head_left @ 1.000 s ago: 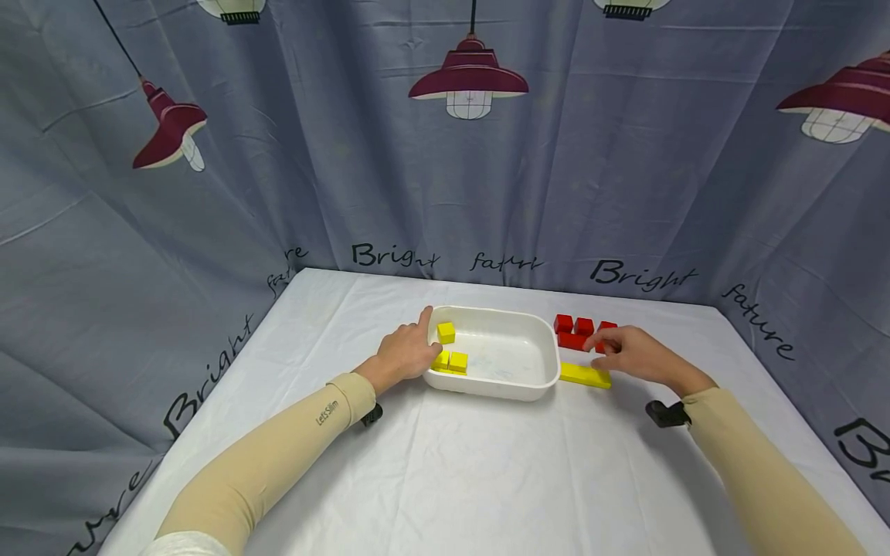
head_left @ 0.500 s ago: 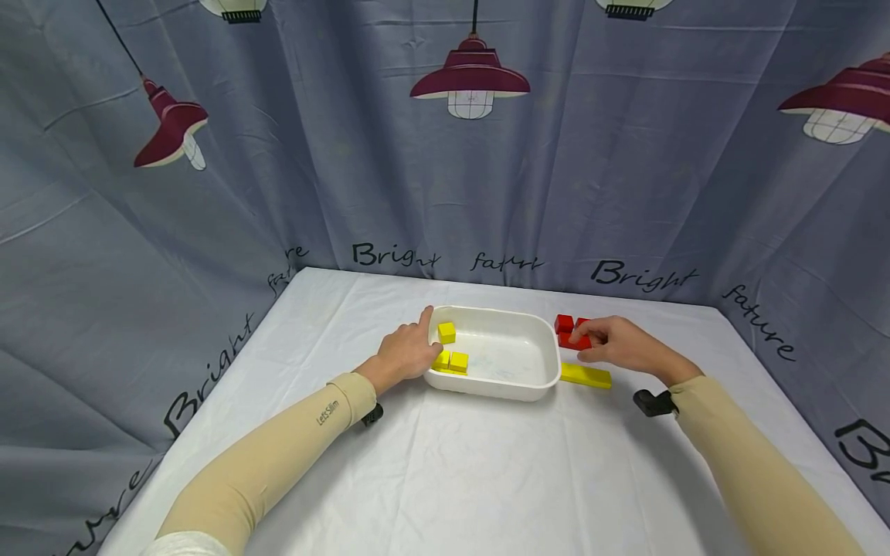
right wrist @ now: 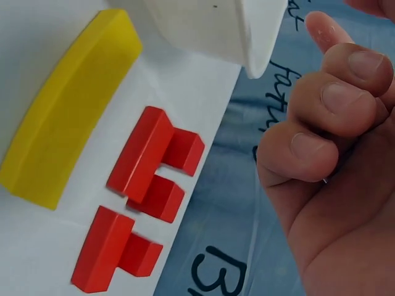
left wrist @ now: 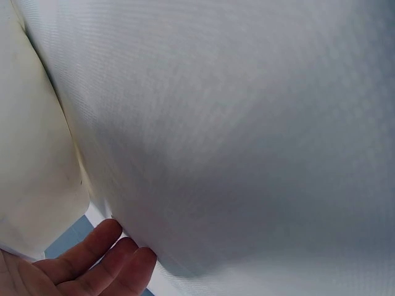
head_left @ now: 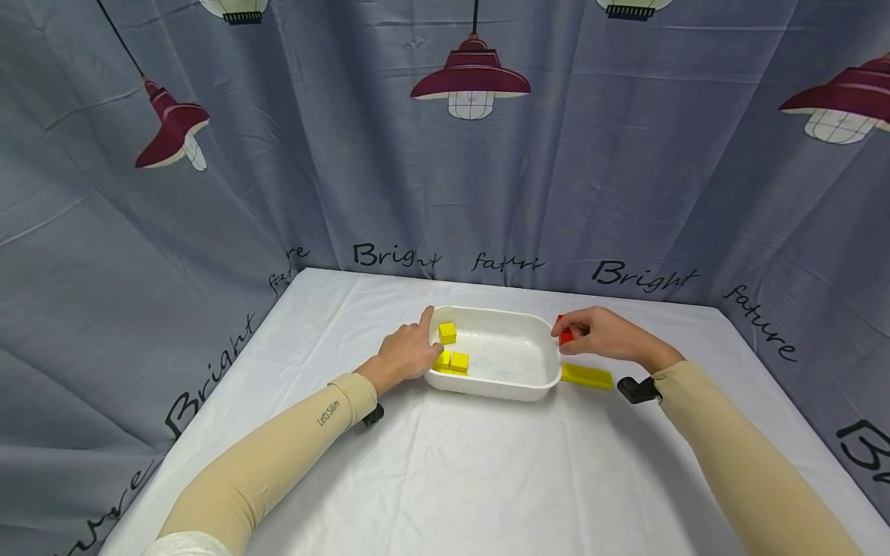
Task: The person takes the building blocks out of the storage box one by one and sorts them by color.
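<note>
A white rectangular tub (head_left: 497, 390) stands on the table with several yellow cubes (head_left: 459, 361) at its left end. My left hand (head_left: 410, 351) grips the tub's left edge, thumb over the rim and index finger stretched along it. In the left wrist view, its other fingers (left wrist: 102, 259) bend beside the tub's outer wall. My right hand (head_left: 612, 336) hovers at the tub's right rim, over red blocks (head_left: 565, 335) that it partly hides. Its fingers (right wrist: 349, 102) are loosely curled around nothing. The right wrist view shows red bars (right wrist: 139, 151) and small red cubes (right wrist: 141, 254) lying on the cloth.
A long yellow block (head_left: 586, 376) lies just right of the tub, in front of the red pieces. White cloth (head_left: 487, 471) covers the table. A grey-blue curtain (head_left: 445, 185) printed with lamps and lettering hangs behind the table's far edge.
My right hand has moved left over the red blocks to the tub's right rim, covering most of them in the head view. The left hand and tub have stayed in place.
</note>
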Demonstrator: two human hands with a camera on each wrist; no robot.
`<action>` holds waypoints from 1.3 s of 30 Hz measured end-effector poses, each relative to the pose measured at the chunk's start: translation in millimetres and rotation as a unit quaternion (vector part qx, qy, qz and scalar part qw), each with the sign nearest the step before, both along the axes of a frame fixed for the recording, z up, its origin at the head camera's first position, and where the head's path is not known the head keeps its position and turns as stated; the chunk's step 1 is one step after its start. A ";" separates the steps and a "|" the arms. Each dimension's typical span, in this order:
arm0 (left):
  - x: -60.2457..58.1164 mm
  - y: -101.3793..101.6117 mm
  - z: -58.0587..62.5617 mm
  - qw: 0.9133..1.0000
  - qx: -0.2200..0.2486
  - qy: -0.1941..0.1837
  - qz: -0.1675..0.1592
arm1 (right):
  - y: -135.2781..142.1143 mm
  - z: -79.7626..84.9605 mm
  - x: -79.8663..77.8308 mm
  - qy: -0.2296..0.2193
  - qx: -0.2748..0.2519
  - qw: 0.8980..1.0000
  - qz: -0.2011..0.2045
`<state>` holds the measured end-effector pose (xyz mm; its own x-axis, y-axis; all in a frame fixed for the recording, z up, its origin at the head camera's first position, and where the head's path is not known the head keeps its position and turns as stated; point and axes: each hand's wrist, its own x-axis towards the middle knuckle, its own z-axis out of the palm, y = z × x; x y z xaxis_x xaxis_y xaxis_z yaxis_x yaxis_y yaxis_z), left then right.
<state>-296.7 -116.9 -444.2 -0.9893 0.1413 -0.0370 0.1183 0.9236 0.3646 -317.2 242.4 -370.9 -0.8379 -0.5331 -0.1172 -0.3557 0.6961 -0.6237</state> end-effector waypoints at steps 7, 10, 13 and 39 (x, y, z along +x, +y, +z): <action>-0.9 -0.3 -1.7 1.000 -0.003 0.003 0.002 | -11.0 5.8 -4.6 -0.033 0.002 0.999 0.015; -1.2 -0.4 -2.2 1.000 -0.004 0.001 0.001 | -16.7 7.8 -7.5 -0.043 0.014 0.999 0.019; -1.1 -0.4 -2.2 1.000 -0.004 -0.001 0.001 | -22.8 9.4 -11.5 -0.045 0.032 0.998 0.028; 0.3 0.9 -0.7 1.000 -0.004 -0.001 0.002 | -84.3 10.7 -36.9 -0.073 0.074 0.989 0.107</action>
<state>-296.4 -116.0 -445.0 -0.9897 0.1375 -0.0392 0.1146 0.9268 0.3577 -354.0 158.0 -360.2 -0.6754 -0.6649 -0.3190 -0.4189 0.7019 -0.5760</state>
